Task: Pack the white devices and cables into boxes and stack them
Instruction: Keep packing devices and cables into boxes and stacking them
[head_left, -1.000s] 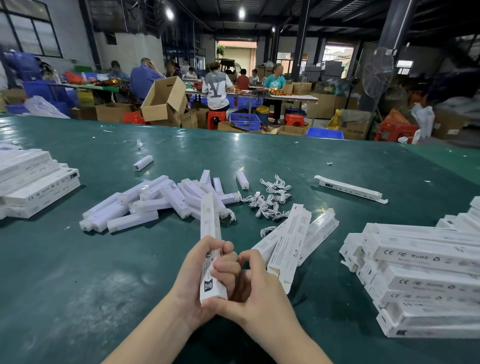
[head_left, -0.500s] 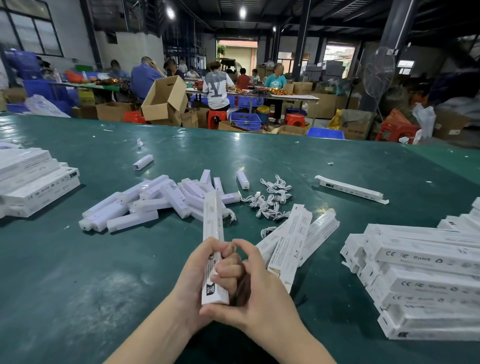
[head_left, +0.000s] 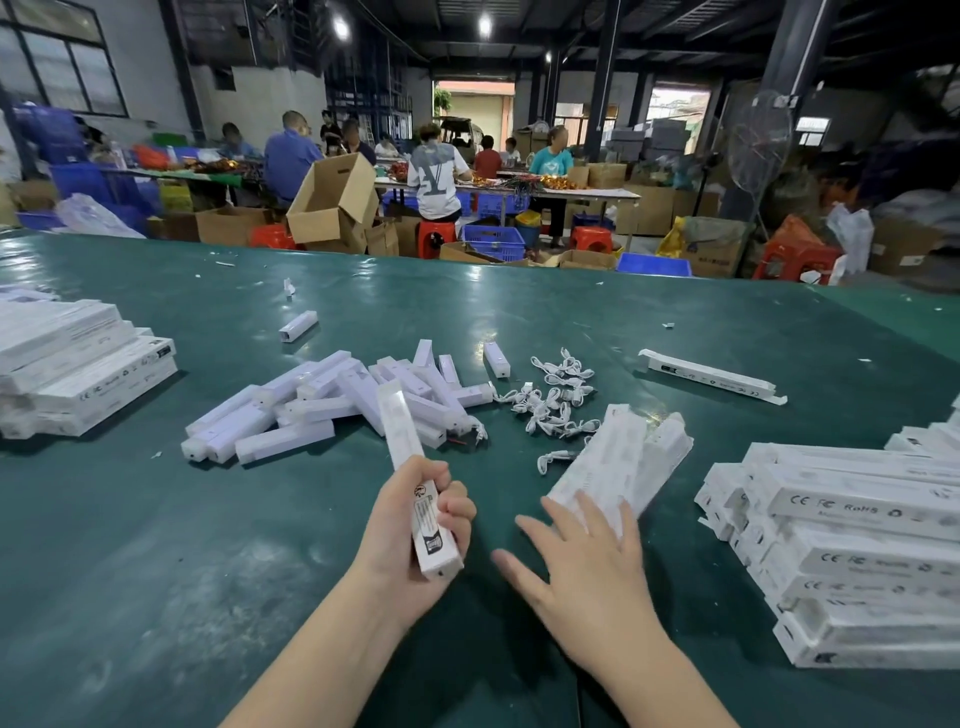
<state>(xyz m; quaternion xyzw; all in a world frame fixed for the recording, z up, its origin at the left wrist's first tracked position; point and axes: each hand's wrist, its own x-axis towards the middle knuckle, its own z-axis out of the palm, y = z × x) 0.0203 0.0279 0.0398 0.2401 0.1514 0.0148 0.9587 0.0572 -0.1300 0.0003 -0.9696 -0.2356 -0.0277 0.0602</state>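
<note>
Left hand (head_left: 415, 525) grips long white box (head_left: 415, 488); right hand (head_left: 582, 561) spread wide, blurry. Box stack (head_left: 852, 545) at 3 o'clock cut off.

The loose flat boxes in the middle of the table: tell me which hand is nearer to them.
Right. The right hand is open with its fingertips at the near end of the loose flat boxes. The left hand is further left, gripping a packed box.
</note>
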